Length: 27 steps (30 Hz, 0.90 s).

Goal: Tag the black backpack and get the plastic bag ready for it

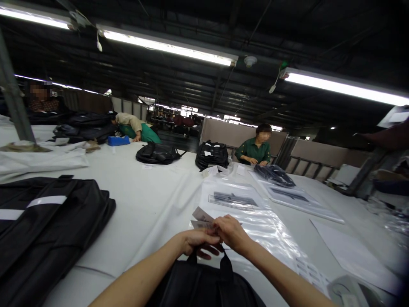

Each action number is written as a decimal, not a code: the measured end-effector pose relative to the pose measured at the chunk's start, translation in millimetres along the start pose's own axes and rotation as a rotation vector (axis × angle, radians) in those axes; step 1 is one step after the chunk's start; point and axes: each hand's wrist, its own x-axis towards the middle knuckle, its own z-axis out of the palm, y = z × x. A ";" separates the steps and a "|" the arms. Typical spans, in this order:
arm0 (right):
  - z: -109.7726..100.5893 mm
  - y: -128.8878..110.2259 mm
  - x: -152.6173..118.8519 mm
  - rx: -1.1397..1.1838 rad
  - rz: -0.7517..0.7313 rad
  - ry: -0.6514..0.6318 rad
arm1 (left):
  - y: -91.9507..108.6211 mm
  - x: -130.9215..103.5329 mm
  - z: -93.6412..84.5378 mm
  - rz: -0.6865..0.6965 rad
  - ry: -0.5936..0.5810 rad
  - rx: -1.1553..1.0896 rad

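Observation:
My left hand point(196, 243) and my right hand point(231, 232) meet over the near edge of a white table point(150, 200). Together they pinch small grey paper tags point(201, 218), which stick out above the fingers. Directly below the hands lies a black bag point(204, 285) with its carry handle point(209, 258) standing up under my fingers. Beyond the hands a stack of clear plastic bags point(243, 204) with printed labels lies flat on the table.
A large black bag point(47, 230) with a white strip lies at the left. More black bags point(156, 153) sit farther back. A person in green point(255, 149) works at the far side; two other people are at the far left. White sheets point(354, 251) lie at the right.

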 end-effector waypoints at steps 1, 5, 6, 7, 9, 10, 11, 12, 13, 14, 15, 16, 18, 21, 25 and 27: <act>0.1 0.4 0.6 -0.005 0.008 -0.001 | 2.3 2.8 0.3 -0.024 -0.011 0.002; -17.5 1.2 -1.0 0.009 0.029 -0.034 | 5.0 20.5 -0.4 -0.124 0.005 0.033; -25.8 0.1 -4.5 0.018 0.038 -0.038 | 4.2 25.1 -0.8 -0.131 0.028 0.039; -34.4 -1.8 -9.7 0.034 0.063 -0.028 | 2.9 28.8 -1.0 -0.124 0.056 0.039; -47.2 -8.8 -25.3 0.080 0.190 0.048 | -0.1 32.9 -0.7 -0.080 0.108 0.019; -49.2 -13.8 -34.9 0.109 0.294 0.083 | -1.4 33.0 0.1 -0.051 0.123 0.001; -47.5 -19.7 -44.8 0.151 0.405 0.093 | -2.4 32.0 1.2 -0.025 0.130 -0.019; -42.0 -26.1 -54.3 0.209 0.497 0.073 | -2.8 30.2 2.7 -0.005 0.128 -0.040; -33.2 -32.6 -63.0 0.282 0.558 0.031 | -2.9 27.8 4.4 0.009 0.117 -0.058; -22.2 -38.6 -70.2 0.362 0.593 -0.013 | -2.6 25.1 5.9 0.020 0.105 -0.075; -10.0 -43.8 -75.8 0.441 0.608 -0.040 | -2.3 22.5 7.1 0.033 0.097 -0.091; 2.0 -47.7 -79.9 0.510 0.615 -0.034 | -2.1 19.9 7.5 0.049 0.094 -0.110; 22.2 -51.4 -84.4 0.591 0.640 0.035 | -2.9 15.4 5.1 0.090 0.103 -0.161; 38.9 -49.3 -88.9 0.611 0.725 0.143 | -7.8 7.5 -6.6 0.140 0.145 -0.260; 50.3 -42.8 -99.5 0.582 0.764 0.176 | -17.2 -8.4 -24.0 0.188 0.243 -0.349; 55.2 -40.4 -103.8 0.600 0.728 0.138 | -18.7 -16.0 -27.0 0.209 0.291 -0.347</act>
